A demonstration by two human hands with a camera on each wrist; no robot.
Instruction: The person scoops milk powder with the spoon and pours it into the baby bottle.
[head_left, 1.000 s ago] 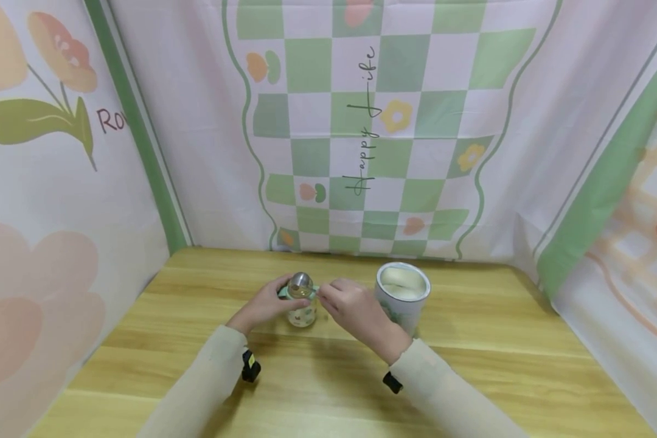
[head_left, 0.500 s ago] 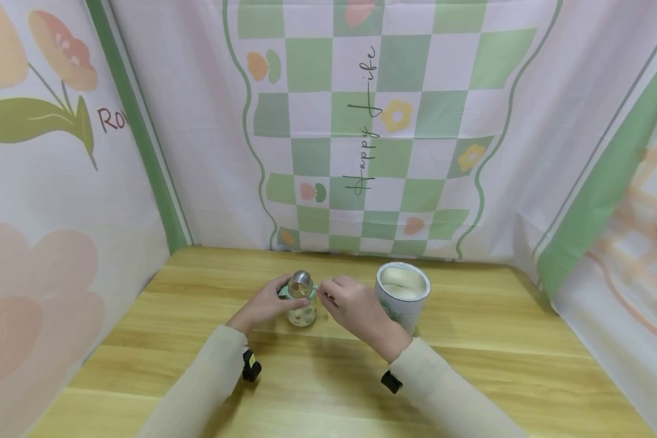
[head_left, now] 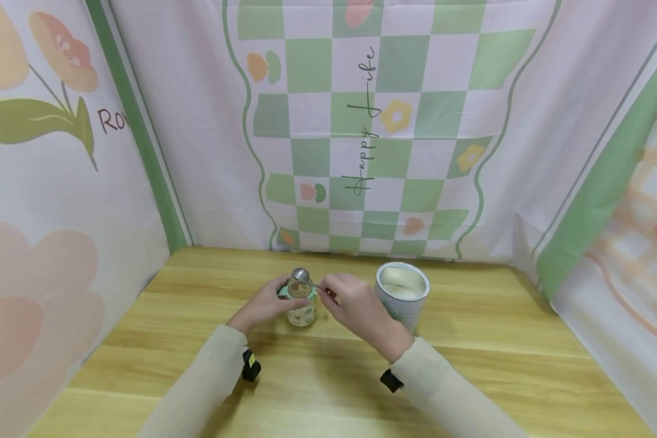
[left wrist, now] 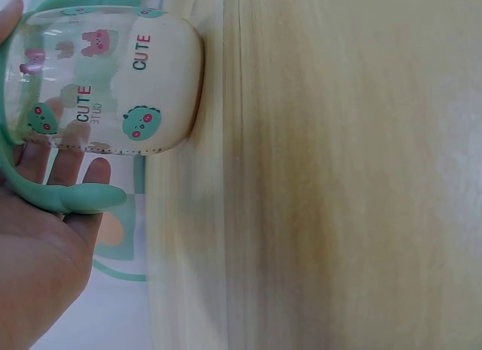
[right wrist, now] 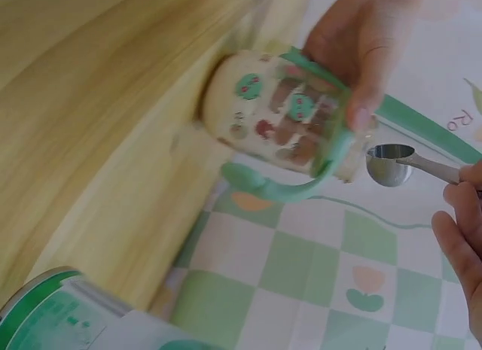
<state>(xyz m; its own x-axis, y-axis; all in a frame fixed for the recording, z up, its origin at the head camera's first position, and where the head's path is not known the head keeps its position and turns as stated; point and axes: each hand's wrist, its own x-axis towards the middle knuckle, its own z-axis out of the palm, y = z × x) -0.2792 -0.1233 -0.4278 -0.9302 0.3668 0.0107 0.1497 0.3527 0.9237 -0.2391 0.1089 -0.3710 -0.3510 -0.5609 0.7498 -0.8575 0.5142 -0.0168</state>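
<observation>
My left hand (head_left: 265, 305) grips a clear baby bottle (head_left: 302, 315) round its neck, with the thumb along the near side. The bottle stands upright on the table and has a green two-handled ring (left wrist: 83, 198), small cartoon prints and a pale filling (left wrist: 169, 83) at its bottom. Between the fingertips of my right hand (head_left: 356, 307) the thin handle of a metal measuring spoon (right wrist: 390, 163) is pinched. The round spoon bowl hangs right over the bottle's open mouth, a little above the rim in the right wrist view.
An open white tin (head_left: 402, 298) with pale powder inside stands close to the right of my right hand. The wooden table (head_left: 317, 389) ends at a checked curtain (head_left: 361, 231) behind, with more curtains at both sides.
The measuring spoon has risen slightly and tilted at the bottle's mouth as my right hand turned a little. My left hand and the bottle have stayed in place.
</observation>
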